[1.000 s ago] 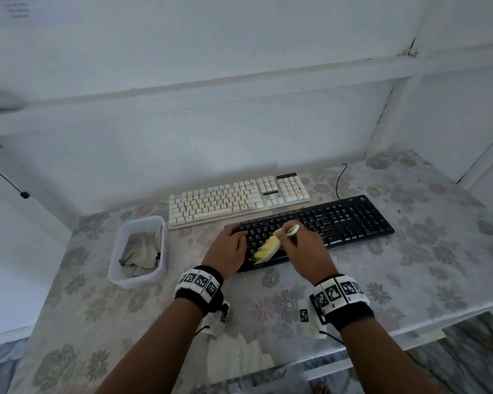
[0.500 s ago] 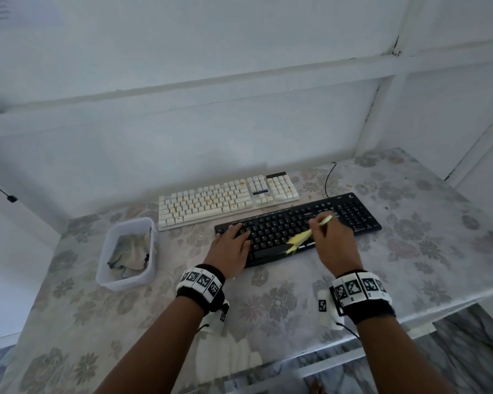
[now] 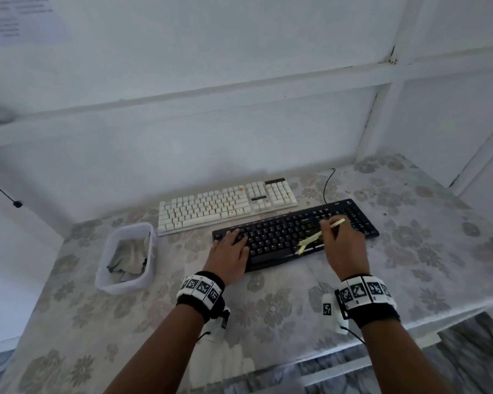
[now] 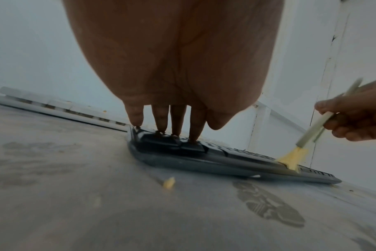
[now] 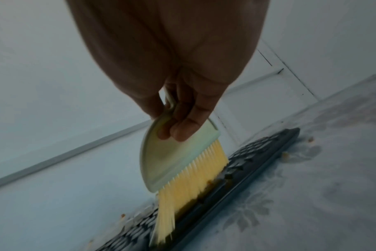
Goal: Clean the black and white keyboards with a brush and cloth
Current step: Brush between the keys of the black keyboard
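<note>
The black keyboard (image 3: 291,234) lies near me on the flowered table, with the white keyboard (image 3: 225,207) behind it. My left hand (image 3: 229,251) rests flat on the black keyboard's left end (image 4: 174,146), its straight fingers (image 4: 177,122) pressing the keys. My right hand (image 3: 343,245) grips a pale green brush (image 5: 174,158) by its handle. Its yellow bristles (image 3: 306,243) touch the front middle keys (image 5: 191,203). In the left wrist view the brush (image 4: 307,135) meets the keyboard's near edge.
A clear plastic tub (image 3: 125,257) holding a crumpled cloth (image 3: 128,255) stands left of the keyboards. Yellow crumbs (image 4: 169,182) lie on the table (image 3: 268,308) in front of the black keyboard and by its right end (image 5: 285,154). A black cable (image 3: 326,184) runs behind.
My right hand and the brush have swept rightward along the black keyboard, from its left part to its middle. My left hand stays on the left end.
</note>
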